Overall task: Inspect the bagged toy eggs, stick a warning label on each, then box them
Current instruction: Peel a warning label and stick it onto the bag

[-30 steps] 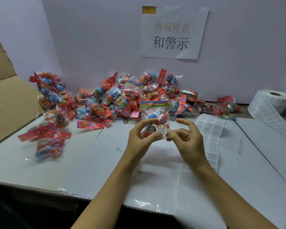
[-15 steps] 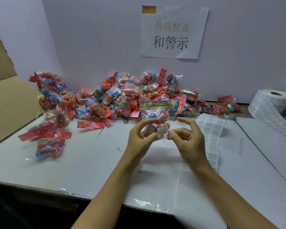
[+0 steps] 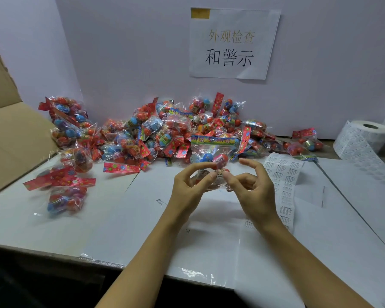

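Note:
I hold one clear bag of toy eggs [image 3: 211, 152] upright over the middle of the table; it has a blue-green header card and red and blue eggs inside. My left hand [image 3: 190, 187] grips its lower part from the left, thumb and fingers curled round it. My right hand [image 3: 252, 187] presses its thumb on a small white warning label [image 3: 219, 174] on the bag's front, the forefinger lifted. A strip of warning labels [image 3: 283, 181] lies just right of my hands.
A big heap of bagged eggs [image 3: 156, 134] runs along the back wall. Two bags [image 3: 65, 196] lie apart at the left beside a cardboard box flap [image 3: 11, 138]. A label roll [image 3: 365, 138] stands at the far right. A paper sign [image 3: 231, 43] hangs on the wall.
The bag has stayed between my hands. My right thumb has shifted slightly over the label and my right forefinger has lifted a little.

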A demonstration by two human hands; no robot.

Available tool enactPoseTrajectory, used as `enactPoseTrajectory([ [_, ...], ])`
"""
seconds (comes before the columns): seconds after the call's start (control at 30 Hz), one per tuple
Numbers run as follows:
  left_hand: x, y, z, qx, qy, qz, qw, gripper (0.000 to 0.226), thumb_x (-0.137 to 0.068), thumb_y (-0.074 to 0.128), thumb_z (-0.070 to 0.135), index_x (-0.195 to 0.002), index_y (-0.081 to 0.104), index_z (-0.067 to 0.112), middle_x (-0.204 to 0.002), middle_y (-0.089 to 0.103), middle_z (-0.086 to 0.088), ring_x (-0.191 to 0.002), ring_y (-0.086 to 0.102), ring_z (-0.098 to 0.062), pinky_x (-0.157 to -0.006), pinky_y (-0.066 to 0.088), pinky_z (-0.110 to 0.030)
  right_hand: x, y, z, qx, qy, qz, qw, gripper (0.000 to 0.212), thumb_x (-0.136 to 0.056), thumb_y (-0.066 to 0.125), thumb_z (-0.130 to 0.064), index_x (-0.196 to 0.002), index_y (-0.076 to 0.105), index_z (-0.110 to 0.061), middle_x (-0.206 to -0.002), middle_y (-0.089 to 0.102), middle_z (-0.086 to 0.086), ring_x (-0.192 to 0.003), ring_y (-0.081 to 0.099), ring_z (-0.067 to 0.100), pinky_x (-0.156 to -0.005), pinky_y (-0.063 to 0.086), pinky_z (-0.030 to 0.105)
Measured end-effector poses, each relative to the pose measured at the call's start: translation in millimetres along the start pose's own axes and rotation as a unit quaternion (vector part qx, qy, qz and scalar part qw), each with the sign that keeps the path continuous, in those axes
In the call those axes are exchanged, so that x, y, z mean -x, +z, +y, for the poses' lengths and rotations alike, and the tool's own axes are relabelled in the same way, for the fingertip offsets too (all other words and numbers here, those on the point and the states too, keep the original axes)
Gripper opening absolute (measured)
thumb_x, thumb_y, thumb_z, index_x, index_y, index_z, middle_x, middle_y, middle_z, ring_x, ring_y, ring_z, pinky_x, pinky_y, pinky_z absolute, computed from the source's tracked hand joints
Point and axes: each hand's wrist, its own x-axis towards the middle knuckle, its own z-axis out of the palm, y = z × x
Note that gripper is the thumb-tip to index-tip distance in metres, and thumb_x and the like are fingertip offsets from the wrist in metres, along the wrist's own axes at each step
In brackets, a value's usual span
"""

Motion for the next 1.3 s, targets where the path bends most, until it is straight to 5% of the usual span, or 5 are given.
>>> enactPoseTrajectory([
  [0.43, -1.5, -0.1, -0.3, 0.011, -0.005, 0.01, 1.0, 0.033, -0.094, 0.057, -0.009, -0.109, 0.075, 0.015, -0.101, 0.079, 0.003, -0.097, 0.076, -0.023, -0.074, 0.06, -0.026, 0.6, -2.0, 2.1, 0.002, -0.028, -0.016, 0.999, 0.036, -0.088, 0.074, -0.022, -0.114, 0.055, -0.038, -0.075, 0.074, -0.006, -0.073, 0.072, 0.012, -0.071, 0.056, 0.026],
  [0.6, -0.2, 0.4, 0.9, 0.047, -0.006, -0.005, 0.999, 0.034, -0.085, 0.064, 0.017, -0.115, 0.074, 0.031, -0.114, 0.076, 0.006, -0.105, 0.074, -0.022, -0.077, 0.061, -0.029, -3.4, -3.8, 5.5, -0.012, 0.012, -0.01, 1.0, 0.025, -0.087, 0.051, -0.018, -0.107, 0.065, -0.016, -0.087, 0.075, -0.012, -0.073, 0.071, 0.011, -0.067, 0.049, 0.014],
  [0.8, -2.3, -6.4, -9.0, 0.038, -0.003, -0.072, 0.997, 0.1, -0.082, 0.077, 0.011, -0.15, 0.023, 0.062, -0.114, 0.077, 0.001, -0.104, 0.074, -0.02, -0.077, 0.057, -0.022, -18.5, -18.2, -0.1, -0.051, 0.121, -0.039, 0.991, 0.05, -0.082, 0.068, -0.053, -0.123, 0.06, -0.025, -0.098, 0.076, -0.003, -0.088, 0.072, 0.009, -0.066, 0.053, 0.025],
  [1.03, -5.6, -4.2, -13.0, -0.057, -0.048, -0.03, 0.997, 0.012, -0.092, 0.076, 0.024, -0.099, 0.08, 0.016, -0.093, 0.079, -0.003, -0.087, 0.073, -0.01, -0.071, 0.053, -0.02, -21.5, -18.2, -2.5, -0.05, 0.109, -0.124, 0.985, 0.03, -0.073, 0.078, -0.038, -0.092, 0.074, -0.014, -0.073, 0.076, 0.009, -0.065, 0.071, 0.015, -0.059, 0.049, 0.019],
  [1.3, -8.4, -5.1, -23.5, -0.085, -0.084, 0.002, 0.993, 0.005, -0.097, 0.07, 0.026, -0.095, 0.073, 0.03, -0.092, 0.078, 0.003, -0.088, 0.074, -0.01, -0.08, 0.06, -0.03, -36.4, -27.7, -2.0, 0.094, 0.101, -0.168, 0.976, 0.009, -0.087, 0.078, -0.023, -0.079, 0.079, -0.019, -0.068, 0.075, -0.004, -0.062, 0.068, 0.0, -0.058, 0.046, 0.009],
])
